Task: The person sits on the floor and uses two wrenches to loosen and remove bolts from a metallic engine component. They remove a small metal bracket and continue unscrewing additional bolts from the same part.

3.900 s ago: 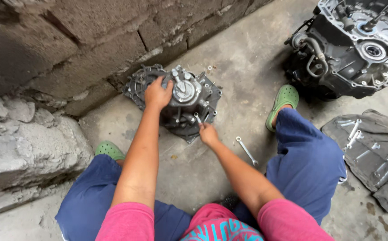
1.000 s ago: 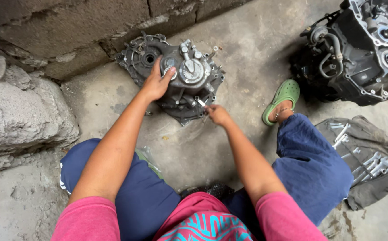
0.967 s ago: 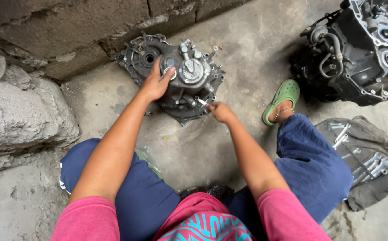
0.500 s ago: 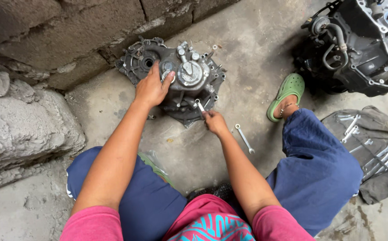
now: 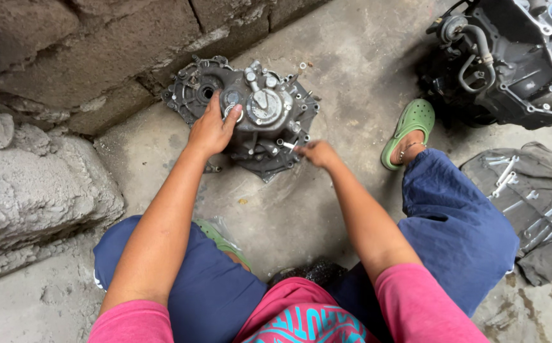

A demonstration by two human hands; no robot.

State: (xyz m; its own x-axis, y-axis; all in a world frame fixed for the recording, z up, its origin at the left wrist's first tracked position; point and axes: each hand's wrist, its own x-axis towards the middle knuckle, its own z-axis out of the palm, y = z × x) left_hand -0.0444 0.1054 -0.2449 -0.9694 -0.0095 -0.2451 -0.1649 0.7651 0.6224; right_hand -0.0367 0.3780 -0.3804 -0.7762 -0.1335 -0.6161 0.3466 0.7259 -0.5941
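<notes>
On concrete floor (image 5: 352,76), beside block wall (image 5: 98,57): grey gearbox housing (image 5: 250,114), flat face up, long axis running left-right along wall. Left hand (image 5: 211,130) spread palm-down on housing top, fingers loosely extended, pressing, not gripping. Right hand (image 5: 317,152) at housing's right edge, fingers pinched shut on small metal tool (image 5: 290,145), tip pointing left into casing. Both arms extended forward, elbows slightly bent. Engine block (image 5: 517,57) well apart at upper right; wrench roll (image 5: 536,197) on right.

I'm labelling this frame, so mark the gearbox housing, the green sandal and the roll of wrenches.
gearbox housing (image 5: 269,111), head view, on its round top cover.
green sandal (image 5: 412,121), head view, on the toe end.
roll of wrenches (image 5: 536,209), head view, on the grey cloth.
</notes>
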